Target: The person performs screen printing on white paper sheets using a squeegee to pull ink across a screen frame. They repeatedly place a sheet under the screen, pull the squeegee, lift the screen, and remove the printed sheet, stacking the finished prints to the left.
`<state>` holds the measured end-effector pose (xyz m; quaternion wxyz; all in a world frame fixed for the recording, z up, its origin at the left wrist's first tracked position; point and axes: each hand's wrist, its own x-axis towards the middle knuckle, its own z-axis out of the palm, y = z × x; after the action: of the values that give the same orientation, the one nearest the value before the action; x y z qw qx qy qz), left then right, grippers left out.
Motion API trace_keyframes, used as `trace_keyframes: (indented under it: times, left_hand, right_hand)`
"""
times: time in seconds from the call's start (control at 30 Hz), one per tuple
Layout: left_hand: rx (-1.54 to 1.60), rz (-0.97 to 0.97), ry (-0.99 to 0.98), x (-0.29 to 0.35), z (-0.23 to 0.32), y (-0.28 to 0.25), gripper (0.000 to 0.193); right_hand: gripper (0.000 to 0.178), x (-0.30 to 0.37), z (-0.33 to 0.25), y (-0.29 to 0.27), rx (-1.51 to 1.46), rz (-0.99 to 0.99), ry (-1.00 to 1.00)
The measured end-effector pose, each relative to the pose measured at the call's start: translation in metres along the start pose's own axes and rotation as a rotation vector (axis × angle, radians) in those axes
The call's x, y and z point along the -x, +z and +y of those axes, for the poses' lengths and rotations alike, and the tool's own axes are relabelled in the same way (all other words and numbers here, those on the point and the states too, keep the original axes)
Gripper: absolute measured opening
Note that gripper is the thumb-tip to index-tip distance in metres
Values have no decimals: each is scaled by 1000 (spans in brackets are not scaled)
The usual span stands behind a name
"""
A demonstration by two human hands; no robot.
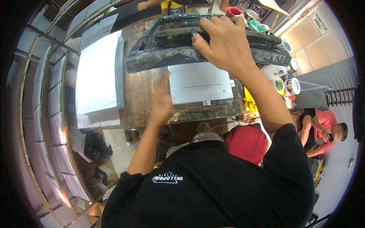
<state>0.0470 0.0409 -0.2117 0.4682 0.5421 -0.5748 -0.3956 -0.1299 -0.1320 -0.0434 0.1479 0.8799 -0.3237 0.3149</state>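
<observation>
Gripping the dark, paint-crusted frame, the right hand bends its fingers over it, the thumb pointing left; any gap left inside the grasp is hidden. The left hand is blurred, so how far its fingers are open, and whether they hold anything, cannot be told; it appears just beside the left edge of a white printed sheet. That sheet lies below the right hand, its far part hidden by the frame. Both are at a stained wooden table, with a tall stack of white sheets on the left. Racks curve along the left side; paint tubs and a person in a pink shirt are on the right.
</observation>
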Motion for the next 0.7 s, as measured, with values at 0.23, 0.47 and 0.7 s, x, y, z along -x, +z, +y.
trace_keyframes:
  times: [0.23,0.47,0.7]
  left_hand:
    - [-1041,-78,-168,26,-139,96,118]
    - [-664,15,-9,-44,-88,78,83]
    - [-614,370,25,-93,-29,-17,44]
  right_hand:
    - [38,-68,27,-5,-99,16,-31]
    - [42,-122,52,-2,-33,-50,9]
    - [42,-141,73,4,-45,55,-47]
